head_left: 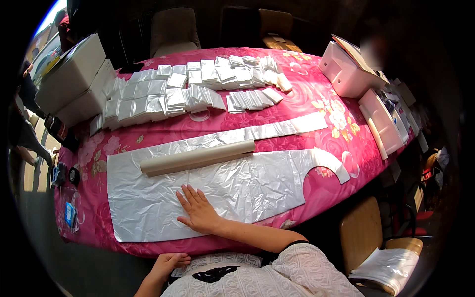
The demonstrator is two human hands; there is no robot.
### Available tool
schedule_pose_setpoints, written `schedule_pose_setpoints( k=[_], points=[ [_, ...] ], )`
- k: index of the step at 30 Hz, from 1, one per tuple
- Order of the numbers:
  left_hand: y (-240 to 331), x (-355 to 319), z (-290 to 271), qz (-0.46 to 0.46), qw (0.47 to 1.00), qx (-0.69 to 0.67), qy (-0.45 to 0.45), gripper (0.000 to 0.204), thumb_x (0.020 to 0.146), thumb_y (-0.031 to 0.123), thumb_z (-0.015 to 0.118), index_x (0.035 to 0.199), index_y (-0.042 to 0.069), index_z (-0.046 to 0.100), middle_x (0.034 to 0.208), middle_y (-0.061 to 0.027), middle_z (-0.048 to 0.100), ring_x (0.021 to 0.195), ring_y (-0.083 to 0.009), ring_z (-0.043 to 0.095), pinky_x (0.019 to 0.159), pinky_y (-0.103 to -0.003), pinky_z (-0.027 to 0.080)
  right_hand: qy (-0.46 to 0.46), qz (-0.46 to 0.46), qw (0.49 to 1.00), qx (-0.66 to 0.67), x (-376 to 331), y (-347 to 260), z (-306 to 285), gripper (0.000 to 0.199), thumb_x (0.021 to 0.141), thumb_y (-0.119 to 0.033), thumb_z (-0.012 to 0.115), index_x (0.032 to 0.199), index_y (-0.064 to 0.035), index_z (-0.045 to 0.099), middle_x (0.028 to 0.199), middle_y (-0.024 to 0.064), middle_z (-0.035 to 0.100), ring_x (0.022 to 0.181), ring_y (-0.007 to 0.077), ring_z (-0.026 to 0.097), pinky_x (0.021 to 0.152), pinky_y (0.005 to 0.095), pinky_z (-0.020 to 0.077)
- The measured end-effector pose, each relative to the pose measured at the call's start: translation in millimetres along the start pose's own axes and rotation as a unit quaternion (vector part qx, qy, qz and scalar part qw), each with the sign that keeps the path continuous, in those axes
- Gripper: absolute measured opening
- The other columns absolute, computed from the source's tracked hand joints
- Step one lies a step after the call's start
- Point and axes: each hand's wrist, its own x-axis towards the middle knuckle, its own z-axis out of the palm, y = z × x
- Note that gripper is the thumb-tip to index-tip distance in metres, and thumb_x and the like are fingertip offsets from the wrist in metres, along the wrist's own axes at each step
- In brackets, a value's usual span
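A thin white plastic sheet (222, 198), shaped like a disposable apron with a curved cut-out and narrow strips at its right end, lies spread and creased on the table. My right hand (199, 212) rests palm down on it, open, fingers spread. Across the sheet, just beyond that hand, lies a long grey-beige tube or roller (198, 157). My left hand (170, 262) is low by my body at the table's near edge, fingers loosely stretched out and nothing visible in them.
Rows of folded white plastic packets (158, 96) cover the far side of the pink flowered tablecloth (307, 208). White boxes stand at the left (74, 74) and right (346, 69). A roll of black tape (73, 175) and a blue packet (70, 215) sit at the left; a wooden chair (363, 232) stands at right.
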Motion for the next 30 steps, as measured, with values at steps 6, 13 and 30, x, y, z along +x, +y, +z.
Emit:
schedule_pose_setpoints(
  k=[6,13,30],
  points=[
    [-17,-18,-1,0.07,0.989,-0.036,0.124,0.02,0.089,0.014,0.053,0.09,-0.005,0.061,0.085,-0.0083,0.064,0.071,-0.0159,0.062,0.065,-0.027,0.051,-0.157,-0.047,0.975,0.151,-41,-90,33,0.067,0.087,-0.038,0.047,0.14,-0.0077,0.018,0.146,0.0222,0.01,0.137,0.0364,0.005,0.108,0.0499,0.0063],
    [40,-11,5,0.192,0.908,0.334,0.162,0.016,0.073,0.01,0.068,0.083,-0.002,0.066,0.072,-0.0097,0.066,0.062,-0.0139,0.062,0.06,-0.026,0.047,-0.1,-0.218,0.958,0.155,-11,-16,-30,0.008,0.076,-0.014,0.061,0.08,-0.0081,0.057,0.116,0.011,0.052,0.127,0.0316,0.033,0.106,0.0533,0.0172],
    [109,54,26,0.299,0.878,0.357,0.114,0.036,0.07,0.001,0.065,0.106,0.002,0.06,0.095,-0.0128,0.065,0.085,-0.0219,0.063,0.075,-0.03,0.05,0.225,0.429,0.86,-0.159,96,393,-253,0.041,0.07,-0.025,0.07,0.106,-0.0089,0.063,0.101,0.0111,0.062,0.095,0.026,0.057,0.082,0.0381,0.0433]
  ],
)
